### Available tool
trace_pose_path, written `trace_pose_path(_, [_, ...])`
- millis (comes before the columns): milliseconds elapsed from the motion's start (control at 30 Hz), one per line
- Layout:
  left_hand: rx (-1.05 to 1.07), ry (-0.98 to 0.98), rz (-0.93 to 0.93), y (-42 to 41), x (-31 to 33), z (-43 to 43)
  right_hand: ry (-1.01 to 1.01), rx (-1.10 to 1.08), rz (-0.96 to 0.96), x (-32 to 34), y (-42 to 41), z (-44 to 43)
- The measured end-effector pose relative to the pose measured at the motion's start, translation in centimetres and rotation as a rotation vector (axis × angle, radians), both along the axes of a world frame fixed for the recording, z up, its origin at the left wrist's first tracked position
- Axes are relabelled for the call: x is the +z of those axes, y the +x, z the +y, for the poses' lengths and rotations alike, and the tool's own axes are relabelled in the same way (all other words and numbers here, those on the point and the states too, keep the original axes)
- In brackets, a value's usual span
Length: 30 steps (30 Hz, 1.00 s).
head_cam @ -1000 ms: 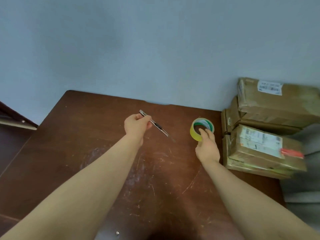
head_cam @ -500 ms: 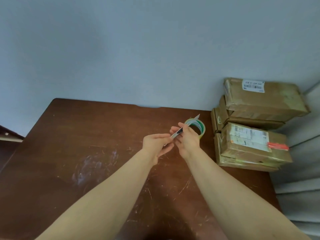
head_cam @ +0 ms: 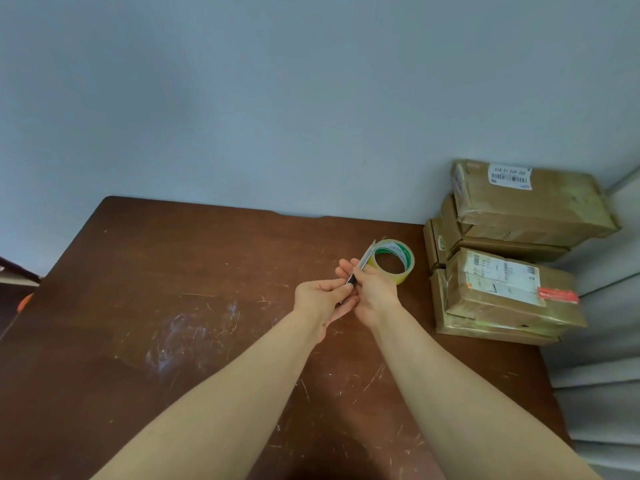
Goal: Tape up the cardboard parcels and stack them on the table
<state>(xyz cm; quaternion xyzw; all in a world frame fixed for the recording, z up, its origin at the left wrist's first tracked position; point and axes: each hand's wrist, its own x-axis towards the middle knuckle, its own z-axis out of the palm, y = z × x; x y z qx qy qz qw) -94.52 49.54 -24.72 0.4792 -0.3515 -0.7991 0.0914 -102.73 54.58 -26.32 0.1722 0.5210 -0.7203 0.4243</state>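
Above the middle of the brown table (head_cam: 173, 306), both of my hands meet on a slim utility knife (head_cam: 363, 263). My left hand (head_cam: 320, 296) grips its handle end. My right hand (head_cam: 374, 289) holds the knife further up, and the bare blade points up and away. Just behind my hands a yellow tape roll (head_cam: 394, 261) with a green and white core lies flat on the table. Several taped cardboard parcels (head_cam: 502, 292) are stacked at the table's right edge, the top one (head_cam: 530, 202) against the wall.
A pale blue wall runs along the table's far edge. Grey ribbed panelling (head_cam: 602, 393) stands to the right of the table. A dark ledge (head_cam: 14, 275) shows at the far left. The tabletop is scratched and scuffed.
A second ago my left hand held the knife alone at the left and my right hand touched the tape roll. Both hands have since come together on the knife, and its blade is out.
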Motion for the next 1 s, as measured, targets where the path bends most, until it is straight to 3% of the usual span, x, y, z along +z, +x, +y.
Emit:
trace_pose_path(333, [0.011, 0.123, 0.056, 0.9, -1.1, 0.1, 0.022, 0.036, 0.011, -1.5, 0.5, 0.4])
trace_pose_path(433, [-0.009, 0.125, 0.069, 0.3, -1.5, -0.5, 0.11, 0.074, 0.062, -1.8, 0.2, -0.1])
trace_pose_path(533, [-0.137, 0.012, -0.023, -0.8, -2.4, -1.2, 0.302, 0.185, 0.125, -3.0, 0.5, -0.3])
trace_pose_path(700, [-0.451, -0.349, -0.234, -1.1, -3.8, -2.2, 0.522, 0.255, 0.175, -4.2, -0.2, -0.8])
trace_pose_path(900, [-0.349, -0.479, -0.345, -0.9, -3.8, -3.8, 0.923, 0.512, 0.43, -5.7, -1.8, -2.0])
trace_pose_path(1000, [-0.317, -0.528, -0.351, -0.1, -4.0, -4.5, 0.973, 0.539, 0.515, -6.3, -1.9, -1.8])
